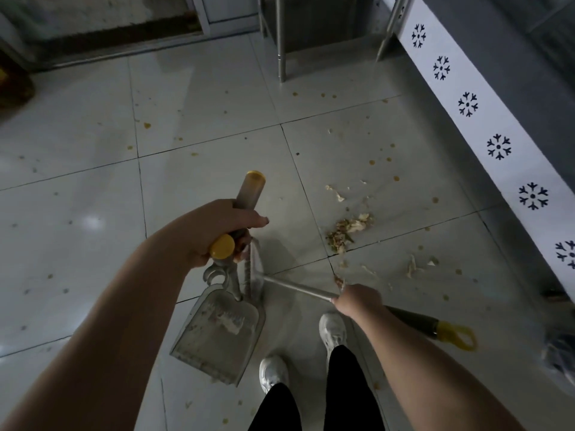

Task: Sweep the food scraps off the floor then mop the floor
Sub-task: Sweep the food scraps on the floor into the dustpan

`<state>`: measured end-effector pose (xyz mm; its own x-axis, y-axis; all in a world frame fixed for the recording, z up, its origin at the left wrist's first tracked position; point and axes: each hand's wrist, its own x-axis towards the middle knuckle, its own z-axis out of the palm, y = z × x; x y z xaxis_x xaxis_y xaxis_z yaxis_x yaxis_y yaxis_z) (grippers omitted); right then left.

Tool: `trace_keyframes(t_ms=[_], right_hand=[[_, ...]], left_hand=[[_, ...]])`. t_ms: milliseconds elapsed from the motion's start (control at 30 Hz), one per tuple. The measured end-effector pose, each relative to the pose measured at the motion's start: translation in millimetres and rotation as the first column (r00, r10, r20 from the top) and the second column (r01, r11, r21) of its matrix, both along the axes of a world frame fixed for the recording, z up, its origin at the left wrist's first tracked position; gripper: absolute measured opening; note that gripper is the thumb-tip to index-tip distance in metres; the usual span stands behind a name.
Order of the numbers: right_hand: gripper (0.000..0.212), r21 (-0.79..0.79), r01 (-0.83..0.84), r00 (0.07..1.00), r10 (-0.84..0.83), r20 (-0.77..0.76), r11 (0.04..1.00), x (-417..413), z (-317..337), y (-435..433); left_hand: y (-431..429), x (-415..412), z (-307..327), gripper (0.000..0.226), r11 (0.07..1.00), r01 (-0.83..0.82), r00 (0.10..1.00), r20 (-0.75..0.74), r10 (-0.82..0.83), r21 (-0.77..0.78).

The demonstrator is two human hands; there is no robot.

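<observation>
Where the view is nearest, two white shoes (pixel 333 331) under black trouser legs stand on a pale, glossy tiled floor (pixel 77 213) with dark grout lines and small yellowish spots. Just left of the shoes a grey dustpan (pixel 217 334) hangs with some debris in its tray. The left hand (pixel 224 231) is curled round the dustpan's upright grey, yellow-capped handle. The right hand (pixel 357 298) is lower and to the right, wrapped round the metal broom handle (pixel 298 287), whose yellow loop end points right. The broom's head, beside the dustpan, is blurred and hard to make out. Beyond the right hand lies a heap of food scraps (pixel 348 231) on a grout line, with loose bits around it. Farther off stand a metal leg (pixel 281 42) and, along the right, a white panel (pixel 451 85) printed with dark snowflake shapes.
</observation>
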<state>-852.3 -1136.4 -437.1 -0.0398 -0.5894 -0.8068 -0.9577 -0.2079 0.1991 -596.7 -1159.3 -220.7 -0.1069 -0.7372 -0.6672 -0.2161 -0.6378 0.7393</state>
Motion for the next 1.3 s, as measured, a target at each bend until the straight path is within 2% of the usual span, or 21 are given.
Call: trace_keyframes(t_ms=[167, 333, 500, 567, 700, 833, 933, 1000, 1067, 1167, 1233, 1300], right_hand=[[0.034, -0.003, -0.056, 0.99, 0.055, -0.132, 0.998, -35, -3, -37], [0.034, -0.109, 0.031, 0.982, -0.05, -0.182, 0.994, -111, 13, -86], [0.032, -0.167, 0.048, 0.99, -0.069, -0.125, 0.985, -143, 31, -138], [0.04, -0.166, 0.102, 0.99, -0.115, -0.075, 0.981, -151, 38, -153], [0.049, -0.063, 0.213, 0.976, -0.21, 0.051, 0.975, -134, 38, -160], [0.041, 0.072, 0.291, 0.934, -0.299, 0.195, 0.954, -79, 24, -162], [0.032, 0.268, 0.481, 0.793, -0.545, 0.272, 0.835, -30, 8, -173], [0.035, 0.313, 0.524, 0.741, -0.605, 0.29, 0.792, -3, 3, -181], [0.036, 0.278, 0.513, 0.767, -0.579, 0.278, 0.812, 19, -3, -191], [0.029, 0.117, 0.406, 0.877, -0.422, 0.228, 0.906, 24, -7, -209], [0.024, 0.102, 0.421, 0.886, -0.433, 0.167, 0.901, 10, -8, -219], [0.028, 0.105, 0.476, 0.867, -0.486, 0.113, 0.873, -13, -4, -226]], left_hand=[[-9, -11, -7, 0.031, 0.992, -0.117, 0.992, 0.059, 0.114, 0.039], [-36, -43, -8, 0.034, 0.991, -0.131, 0.985, 0.114, 0.128, 0.016], [-69, -62, 0, 0.036, 0.988, -0.151, 0.981, 0.122, 0.152, -0.015], [-80, -65, 4, 0.037, 0.987, -0.157, 0.981, 0.108, 0.159, -0.029], [-99, -67, 9, 0.036, 0.985, -0.165, 0.982, 0.086, 0.169, -0.049], [-115, -59, 12, 0.038, 0.988, -0.144, 0.986, 0.07, 0.148, -0.063], [-131, -44, 10, 0.039, 0.988, -0.132, 0.988, 0.071, 0.137, -0.077], [-139, -36, 7, 0.04, 0.989, -0.128, 0.988, 0.081, 0.135, -0.079], [-150, -26, 1, 0.039, 0.989, -0.126, 0.989, 0.075, 0.131, -0.074], [-164, -15, -7, 0.037, 0.99, -0.131, 0.99, 0.038, 0.133, -0.061], [-172, -11, -10, 0.035, 0.988, -0.147, 0.989, 0.002, 0.147, -0.043], [-182, -10, -11, 0.032, 0.989, -0.148, 0.989, -0.023, 0.148, -0.025]])
